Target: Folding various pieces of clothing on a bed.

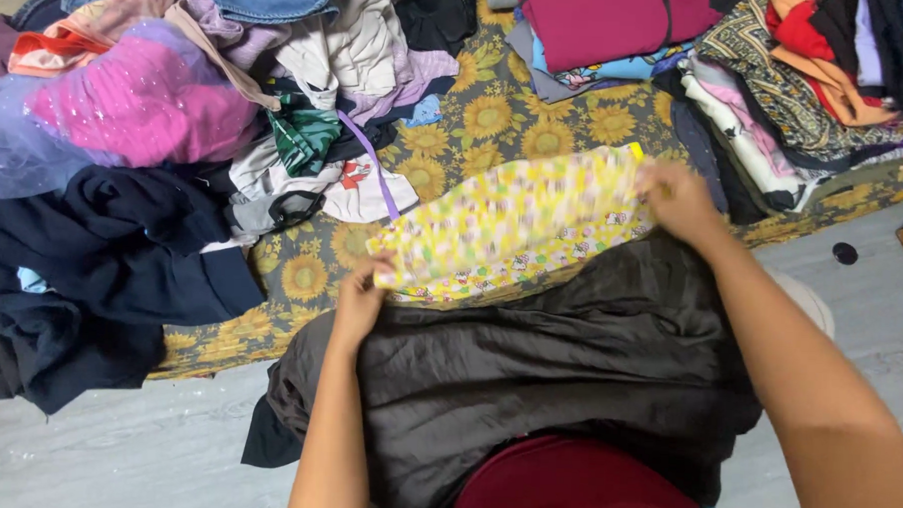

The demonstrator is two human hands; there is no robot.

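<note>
1. Left hand (358,299): fingers pinched on the near-left corner of a yellow patterned cloth (517,226), at the cloth's low end.
2. Right hand (682,200): fingers closed over the far-right edge of the same cloth, knuckles up. The cloth is stretched between the two hands and slopes from near left up to far right.
3. The cloth lies over a sunflower-print sheet (496,120) spread on the floor; its near edge meets a dark brown garment (568,358) that lies across the person's lap and spills left onto the floor.
4. Left of the cloth: a loose heap. A pink sparkly garment in clear plastic (126,107) lies far left, a navy garment (101,262) near left running past the sheet's near edge, and a white top with a red print (359,186) just beside the cloth's left corner.
5. Far right: folded clothes stack (777,105), close to the right hand.
6. Open room: bare sunflower sheet shows far of the cloth, in a strip between heap and stack. Grey floor (115,443) is open near left; a narrower stretch shows right, with a small black round object (845,253) on it.
</note>
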